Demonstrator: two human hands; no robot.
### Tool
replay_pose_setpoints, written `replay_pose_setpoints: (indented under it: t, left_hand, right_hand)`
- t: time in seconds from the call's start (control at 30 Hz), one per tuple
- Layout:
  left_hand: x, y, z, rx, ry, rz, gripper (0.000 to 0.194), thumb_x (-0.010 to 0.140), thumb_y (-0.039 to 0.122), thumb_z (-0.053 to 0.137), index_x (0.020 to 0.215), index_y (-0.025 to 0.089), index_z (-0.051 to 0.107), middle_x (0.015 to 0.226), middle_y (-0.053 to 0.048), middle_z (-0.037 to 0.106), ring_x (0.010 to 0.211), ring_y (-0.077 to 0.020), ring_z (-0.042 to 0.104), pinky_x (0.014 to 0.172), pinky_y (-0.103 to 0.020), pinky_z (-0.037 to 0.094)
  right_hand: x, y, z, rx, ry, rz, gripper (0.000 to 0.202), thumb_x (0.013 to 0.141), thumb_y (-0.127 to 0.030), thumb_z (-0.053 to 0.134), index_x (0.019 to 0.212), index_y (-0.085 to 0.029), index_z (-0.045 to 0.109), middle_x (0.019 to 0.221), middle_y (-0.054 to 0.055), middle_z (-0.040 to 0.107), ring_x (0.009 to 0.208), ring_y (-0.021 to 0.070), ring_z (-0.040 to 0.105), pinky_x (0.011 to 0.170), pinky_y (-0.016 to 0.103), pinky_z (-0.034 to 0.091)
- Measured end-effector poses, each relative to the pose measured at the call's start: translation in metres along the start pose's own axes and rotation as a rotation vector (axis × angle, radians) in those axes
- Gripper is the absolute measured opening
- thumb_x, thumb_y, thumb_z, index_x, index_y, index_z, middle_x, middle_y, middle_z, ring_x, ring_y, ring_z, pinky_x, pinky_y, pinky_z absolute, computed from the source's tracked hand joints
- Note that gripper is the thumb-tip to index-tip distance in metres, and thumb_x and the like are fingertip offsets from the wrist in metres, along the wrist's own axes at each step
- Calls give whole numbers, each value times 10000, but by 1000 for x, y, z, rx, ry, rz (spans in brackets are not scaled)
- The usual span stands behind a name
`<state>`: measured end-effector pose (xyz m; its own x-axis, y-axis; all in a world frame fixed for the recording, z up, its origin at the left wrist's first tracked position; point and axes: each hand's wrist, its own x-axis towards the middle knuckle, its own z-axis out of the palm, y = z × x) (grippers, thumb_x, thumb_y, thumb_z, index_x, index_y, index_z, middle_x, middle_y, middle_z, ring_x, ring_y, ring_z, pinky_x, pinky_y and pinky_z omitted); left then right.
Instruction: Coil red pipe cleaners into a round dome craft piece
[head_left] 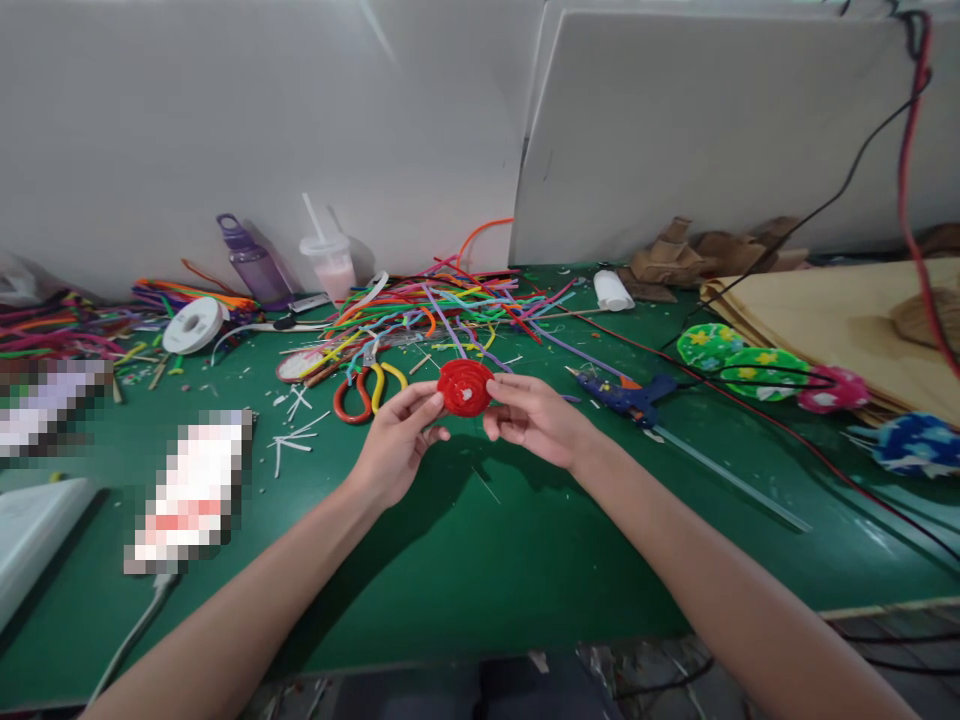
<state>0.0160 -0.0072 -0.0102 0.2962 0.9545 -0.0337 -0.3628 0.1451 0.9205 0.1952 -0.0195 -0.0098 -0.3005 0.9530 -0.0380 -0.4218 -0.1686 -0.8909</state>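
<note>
A round red disc (463,388) of coiled material, with a small whitish spot near its middle, is held up over the green table (480,580). My left hand (397,440) pinches its left edge between thumb and fingers. On the opposite edge, my right hand (534,415) grips the disc the same way. Scissors with red and yellow handles (354,397) lie just beyond my left hand. A blue glue gun (626,395) rests to the right of my right hand, a clear glue stick (735,480) beside it.
Colourful pipe cleaners (442,300) are heaped at the back, near a purple bottle (255,265) and a pink drink cup (332,268). A white spool (195,325) and a blurred phone-like object (196,490) are at left. Green decorated discs (765,372) and brown paper (825,300) lie right, with cables.
</note>
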Motion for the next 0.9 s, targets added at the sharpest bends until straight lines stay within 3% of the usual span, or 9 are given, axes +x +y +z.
replay_pose_setpoints:
  t: [0.23,0.43,0.57,0.73,0.9]
  left_hand:
    - [0,2,2,-52,28,-28,201,676,212,786,868,173,740,835,-22,698,668,-77,572,438,-135,401]
    - [0,3,2,-66,-17,-13,296,679,176,782,968,205,726,898,-20,712,683,-79,602,497,-141,457]
    - [-1,2,1,-52,-40,21,348,658,141,798,986,226,720,803,6,708,568,-46,562,478,-131,449]
    - [-4,3,2,-47,-82,9,363,668,134,789,1010,227,711,778,7,696,517,-37,529,439,-135,424]
    - [-3,4,1,-83,-94,-19,393,660,119,789,1026,239,708,796,8,691,483,-17,496,435,-130,419]
  right_hand:
    - [3,5,-5,-25,-21,-43,268,757,-391,729,804,-153,615,611,-8,592,425,52,490,378,186,308]
    - [1,2,1,48,26,-43,278,697,-346,777,780,-153,595,664,-10,597,472,56,546,374,172,330]
    - [-1,0,5,96,-5,-2,281,667,-301,793,827,-144,624,720,7,640,451,43,550,318,146,273]
    - [-1,1,5,86,-75,22,301,675,-336,783,851,-128,654,615,-8,615,374,30,470,268,142,212]
    - [0,3,5,61,-60,-2,291,683,-360,778,803,-127,652,542,-25,581,332,12,386,267,136,212]
